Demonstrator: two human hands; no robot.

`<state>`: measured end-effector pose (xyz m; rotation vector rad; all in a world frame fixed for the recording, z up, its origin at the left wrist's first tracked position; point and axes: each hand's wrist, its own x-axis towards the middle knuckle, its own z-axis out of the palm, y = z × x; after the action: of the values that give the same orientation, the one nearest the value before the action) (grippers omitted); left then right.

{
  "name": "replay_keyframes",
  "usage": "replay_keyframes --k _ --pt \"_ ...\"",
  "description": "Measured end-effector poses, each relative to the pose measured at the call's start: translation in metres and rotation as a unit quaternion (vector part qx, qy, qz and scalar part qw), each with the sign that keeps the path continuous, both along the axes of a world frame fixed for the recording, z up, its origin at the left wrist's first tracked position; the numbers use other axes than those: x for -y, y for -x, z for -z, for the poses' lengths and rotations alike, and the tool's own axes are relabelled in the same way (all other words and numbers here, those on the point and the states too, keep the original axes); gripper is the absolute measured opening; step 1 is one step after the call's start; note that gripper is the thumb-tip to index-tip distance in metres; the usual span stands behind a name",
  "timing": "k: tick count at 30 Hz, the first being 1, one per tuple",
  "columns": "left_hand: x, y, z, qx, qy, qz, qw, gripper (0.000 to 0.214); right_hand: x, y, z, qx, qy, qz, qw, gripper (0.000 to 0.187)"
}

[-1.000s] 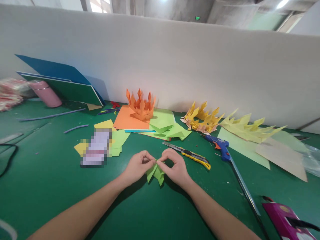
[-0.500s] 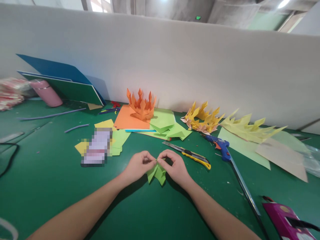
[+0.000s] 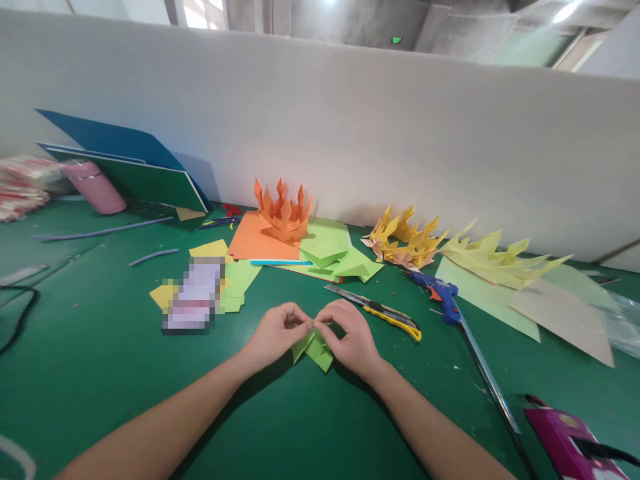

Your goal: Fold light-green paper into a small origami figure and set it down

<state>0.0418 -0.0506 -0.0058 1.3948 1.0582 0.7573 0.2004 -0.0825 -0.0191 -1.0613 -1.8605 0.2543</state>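
Both hands meet over the green tabletop, pinching a small folded piece of light green paper (image 3: pixel 319 351) at its top. My left hand (image 3: pixel 280 331) grips it from the left with thumb and forefinger. From the right, my right hand (image 3: pixel 349 337) pinches the same edge, thumb close to the other thumb. The paper's folded flaps hang below the fingertips, and the pinched part is mostly hidden. Just beyond my right hand lies a utility knife (image 3: pixel 387 313) with a yellow and black handle, its blade out.
An orange paper crown (image 3: pixel 285 217) stands on stacked coloured sheets (image 3: pixel 265 248). Right of it are a yellow paper crown (image 3: pixel 400 240), a pale yellow crown strip (image 3: pixel 500 257) and a blue glue gun (image 3: pixel 445 300). A blurred phone (image 3: pixel 195 293) lies left; a pink bottle (image 3: pixel 95 187) leans farther back.
The green paper's lower flaps have shifted and turned slightly between my fingers. Both hands stay in nearly the same place, still pinching it.
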Motion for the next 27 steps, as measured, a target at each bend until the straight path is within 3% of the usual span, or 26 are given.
replay_keyframes --k 4,16,20,24,27 --pt "0.0005 -0.0001 0.0001 -0.052 -0.052 0.004 0.997 0.01 -0.0006 0.0002 0.0001 0.024 0.021 0.001 0.999 0.011" --pt "0.0022 -0.0008 -0.003 -0.065 -0.051 0.005 0.997 0.011 -0.0009 0.0028 0.0014 0.016 0.04 0.015 0.999 0.01" --pt "0.0028 -0.0028 -0.0055 -0.025 -0.029 0.009 0.999 0.009 -0.0024 0.0038 -0.0014 -0.093 0.142 -0.017 0.985 0.009" --pt "0.0012 -0.0019 -0.0065 -0.001 -0.008 -0.005 1.0 0.013 -0.0056 0.0009 0.0005 -0.199 0.269 -0.033 0.942 0.009" --pt "-0.0008 0.0005 -0.0045 0.008 -0.004 -0.026 1.0 0.017 -0.0069 -0.0019 0.0023 -0.249 0.313 -0.024 0.916 0.019"
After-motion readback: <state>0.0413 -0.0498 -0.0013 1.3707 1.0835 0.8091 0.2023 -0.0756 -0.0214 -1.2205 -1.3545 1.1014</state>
